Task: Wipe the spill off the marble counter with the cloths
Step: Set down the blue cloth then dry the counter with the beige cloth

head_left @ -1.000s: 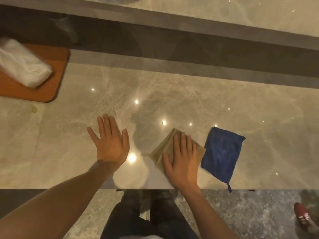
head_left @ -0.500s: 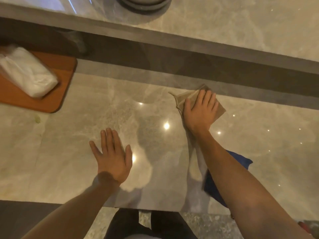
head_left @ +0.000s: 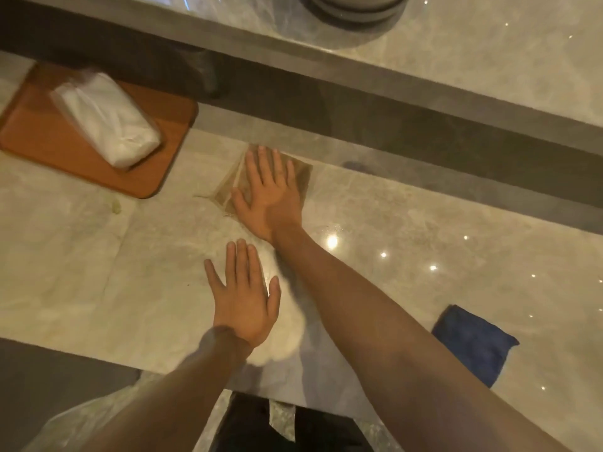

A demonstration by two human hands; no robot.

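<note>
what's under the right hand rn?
The right hand lies flat, fingers spread, on the tan cloth, which rests on the marble counter. Cloth edges show around the hand. Any spill beneath the cloth is covered, so it can't be seen.

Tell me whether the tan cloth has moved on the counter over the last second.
Yes. The tan cloth under the right hand has gone from beside the blue cloth at the near edge to the far side, leftward toward the wooden tray.
</note>
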